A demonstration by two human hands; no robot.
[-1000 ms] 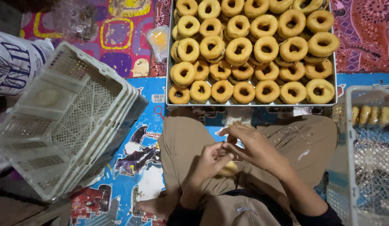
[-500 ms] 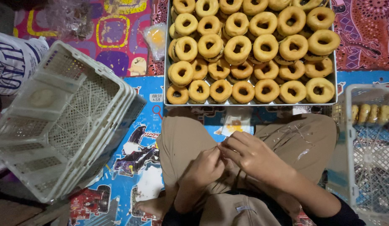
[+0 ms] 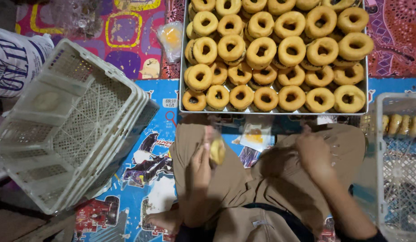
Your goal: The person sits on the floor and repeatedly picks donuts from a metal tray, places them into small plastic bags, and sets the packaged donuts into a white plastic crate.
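A metal tray (image 3: pixel 183 96) heaped with several golden ring doughnuts (image 3: pixel 261 51) lies on the mat in front of my crossed legs. My left hand (image 3: pixel 200 160) holds a doughnut in a clear plastic wrap (image 3: pixel 217 150) upright over my left knee. My right hand (image 3: pixel 312 151) is blurred above my right knee, apart from the left hand, and I cannot make out anything in it.
A stack of white lattice crates (image 3: pixel 69 125) tilts at the left. Another white crate (image 3: pixel 398 166) at the right holds wrapped doughnuts (image 3: pixel 400 125). A small bag with a doughnut (image 3: pixel 171 39) lies beside the tray. A printed sack (image 3: pixel 13 60) sits far left.
My hands were together in my lap around one doughnut. They have separated: the left lifted the wrapped doughnut to the left, the right swung out to the right.
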